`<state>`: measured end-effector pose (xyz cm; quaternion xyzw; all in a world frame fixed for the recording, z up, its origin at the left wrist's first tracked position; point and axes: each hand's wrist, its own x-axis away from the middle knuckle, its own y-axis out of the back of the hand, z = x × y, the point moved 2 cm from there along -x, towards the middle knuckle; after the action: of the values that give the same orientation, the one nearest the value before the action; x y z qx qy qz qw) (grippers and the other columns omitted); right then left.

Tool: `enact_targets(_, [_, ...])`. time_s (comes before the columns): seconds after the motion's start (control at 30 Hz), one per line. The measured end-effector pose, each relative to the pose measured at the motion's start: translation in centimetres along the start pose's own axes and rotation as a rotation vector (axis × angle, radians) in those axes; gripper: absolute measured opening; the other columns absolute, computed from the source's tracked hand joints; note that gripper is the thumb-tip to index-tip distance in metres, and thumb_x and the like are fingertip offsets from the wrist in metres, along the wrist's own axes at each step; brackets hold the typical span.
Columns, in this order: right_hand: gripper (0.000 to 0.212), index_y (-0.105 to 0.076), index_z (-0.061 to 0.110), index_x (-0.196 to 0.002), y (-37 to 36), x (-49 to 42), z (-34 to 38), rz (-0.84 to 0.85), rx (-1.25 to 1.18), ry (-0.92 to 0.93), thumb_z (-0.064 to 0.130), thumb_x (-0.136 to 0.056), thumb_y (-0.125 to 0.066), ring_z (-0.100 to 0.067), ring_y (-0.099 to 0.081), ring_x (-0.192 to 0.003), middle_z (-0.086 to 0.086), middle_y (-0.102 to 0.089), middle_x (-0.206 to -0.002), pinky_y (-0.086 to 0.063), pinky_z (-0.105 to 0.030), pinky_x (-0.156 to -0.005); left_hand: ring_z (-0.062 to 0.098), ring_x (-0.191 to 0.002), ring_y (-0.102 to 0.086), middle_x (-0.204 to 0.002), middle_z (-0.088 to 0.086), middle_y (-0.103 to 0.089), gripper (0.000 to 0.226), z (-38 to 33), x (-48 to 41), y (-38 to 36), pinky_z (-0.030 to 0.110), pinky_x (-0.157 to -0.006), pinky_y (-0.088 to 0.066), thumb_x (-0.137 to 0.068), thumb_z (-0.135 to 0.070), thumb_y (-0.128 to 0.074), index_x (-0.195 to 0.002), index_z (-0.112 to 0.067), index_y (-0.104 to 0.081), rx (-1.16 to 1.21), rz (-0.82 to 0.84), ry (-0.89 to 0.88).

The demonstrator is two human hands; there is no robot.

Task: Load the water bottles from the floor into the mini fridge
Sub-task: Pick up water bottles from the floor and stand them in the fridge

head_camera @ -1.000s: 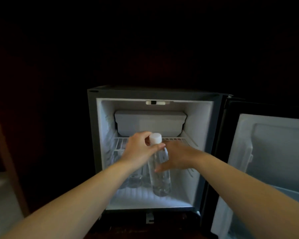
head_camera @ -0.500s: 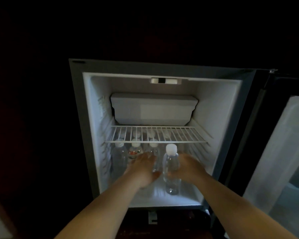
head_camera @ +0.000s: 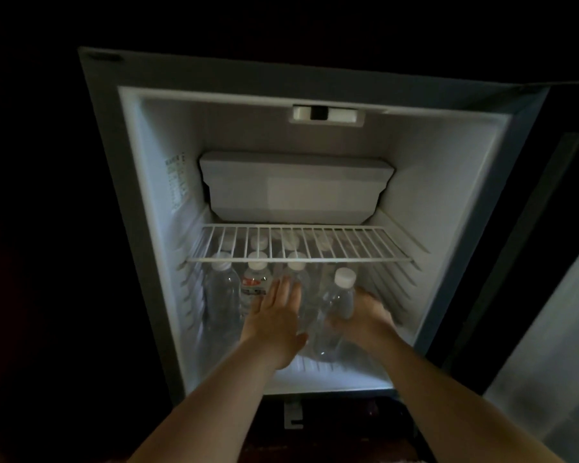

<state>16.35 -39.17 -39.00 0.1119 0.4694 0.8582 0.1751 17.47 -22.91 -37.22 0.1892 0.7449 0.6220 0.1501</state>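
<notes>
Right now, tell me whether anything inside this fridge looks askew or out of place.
Only the front bottle stands out: it leans, cap toward the right, in the right hand, while the bottles behind it stand upright under the wire shelf. The left hand is open beside it.

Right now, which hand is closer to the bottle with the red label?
Left. The left hand is right beside the red-label bottle, fingers almost at it. The right hand is farther right, holding the front bottle.

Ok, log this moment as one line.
phase: loading | right hand: grips tilted bottle below wire shelf | left hand: open, fingers straight, beside bottle | mini fridge: open
</notes>
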Motion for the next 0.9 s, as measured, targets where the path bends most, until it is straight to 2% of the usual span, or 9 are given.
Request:
enact_targets(0.1, [0.057,-0.05,0.021,-0.124,-0.2,-0.7,0.2,-0.008,-0.059,0.007,0.037,-0.075,-0.075,-0.021,-0.061,-0.102,-0.002,-0.061,-0.117,-0.047,-0.027,-0.074,0.019,-0.145,0.022,-0.156,0.0,0.027,0.086,0.2,0.0,-0.4,0.038,-0.118,0.005,-0.094,-0.041,-0.045,-0.148,-0.018,0.019,-0.008,-0.045,-0.021])
enact_targets(0.27, [0.066,-0.04,0.017,-0.135,-0.4,-1.8,1.3,-0.049,-0.122,0.025,0.029,-0.079,-0.073,-0.031,-0.055,-0.117,-0.009,-0.053,-0.131,-0.048,-0.033,-0.083,0.018,-0.145,0.022,-0.156,0.0,0.027,0.086,0.5,0.1,-0.9,0.036,-0.117,0.006,-0.095,-0.039,-0.045,-0.148,-0.018,0.02,-0.007,-0.091,-0.04])
enact_targets(0.4, [0.058,-0.047,0.017,-0.127,-1.2,-2.6,1.6,-0.073,-0.159,0.01,0.032,-0.077,-0.072,-0.03,-0.06,-0.111,-0.009,-0.06,-0.123,-0.053,-0.04,-0.088,0.017,-0.145,0.021,-0.156,-0.001,0.025,0.085,0.9,0.0,-1.2,0.036,-0.118,0.005,-0.095,-0.039,-0.045,-0.148,-0.018,0.019,-0.008,-0.119,-0.058])
enact_targets(0.6, [0.057,-0.04,0.019,-0.136,-2.0,-1.8,1.5,-0.071,-0.233,0.092,0.022,-0.085,-0.067,-0.027,-0.057,-0.116,-0.009,-0.056,-0.13,-0.046,-0.031,-0.083,0.017,-0.146,0.019,-0.156,-0.003,0.027,0.086,1.5,0.3,-1.3,0.036,-0.119,0.002,-0.094,-0.037,-0.047,-0.148,-0.019,0.017,0.002,-0.117,-0.052])
enact_targets(0.73, [0.052,-0.04,0.018,-0.139,-2.1,-2.0,0.7,-0.015,-0.246,0.097,0.022,-0.091,-0.059,-0.026,-0.057,-0.116,-0.008,-0.057,-0.129,-0.045,-0.029,-0.085,0.017,-0.146,0.017,-0.156,-0.003,0.026,0.084,1.6,0.3,-1.1,0.038,-0.119,0.002,-0.094,-0.037,-0.047,-0.149,-0.02,0.016,-0.007,-0.089,-0.045])
enact_targets(0.8, [0.048,-0.039,0.017,-0.139,-2.2,-2.1,0.3,0.045,-0.231,0.097,0.022,-0.094,-0.054,-0.026,-0.057,-0.115,-0.009,-0.057,-0.129,-0.049,-0.034,-0.091,0.017,-0.147,0.014,-0.157,-0.002,0.024,0.082,1.5,0.3,-0.7,0.04,-0.119,0.002,-0.095,-0.036,-0.046,-0.149,-0.02,0.014,-0.034,-0.078,-0.038])
enact_targets(0.9, [0.035,-0.047,0.009,-0.129,-2.5,-1.9,0.0,0.154,-0.093,0.081,0.018,-0.096,-0.047,-0.031,-0.059,-0.111,-0.015,-0.059,-0.122,-0.05,-0.038,-0.09,0.014,-0.147,0.014,-0.158,-0.003,0.018,0.076,1.3,0.3,-0.1,0.042,-0.12,0.002,-0.096,-0.035,-0.041,-0.15,-0.02,0.011,-0.048,-0.051,-0.036])
